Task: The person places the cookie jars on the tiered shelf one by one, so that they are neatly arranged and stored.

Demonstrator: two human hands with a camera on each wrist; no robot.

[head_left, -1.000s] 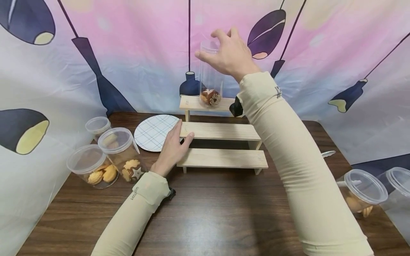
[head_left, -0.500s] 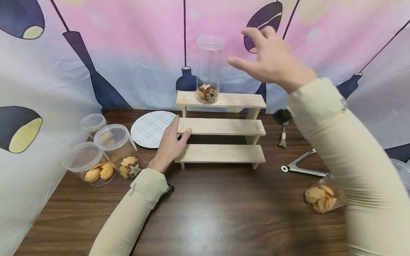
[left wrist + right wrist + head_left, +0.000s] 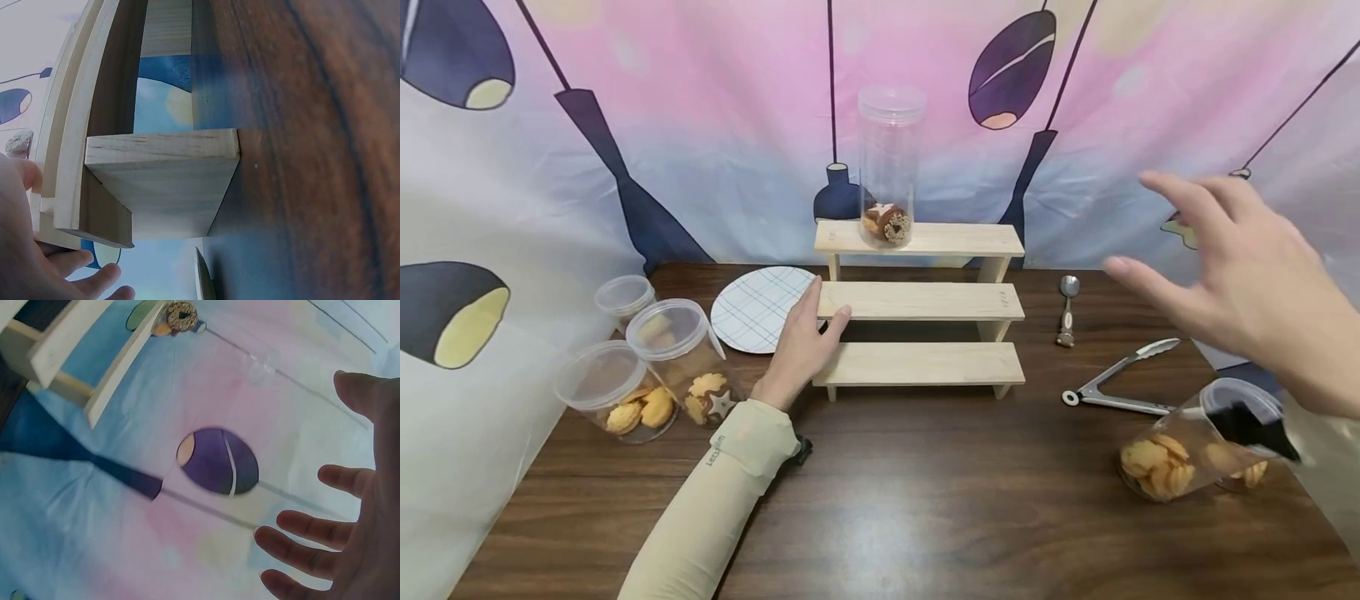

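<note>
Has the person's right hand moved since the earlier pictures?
Yes: in the head view, the right hand has moved rightward and lower, away from the tall jar atop the wooden stand.

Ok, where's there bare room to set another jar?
Bare: top shelf right of the tall jar; middle shelf and bottom shelf right of the left hand; table in front of the shelves. Crowded: left, three jars by the plate; right, tongs and cookie jars.

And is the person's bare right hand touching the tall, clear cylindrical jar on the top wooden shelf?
Apart. The head view shows the right hand well to the right of the jar, with pastel backdrop plainly between them.
</note>
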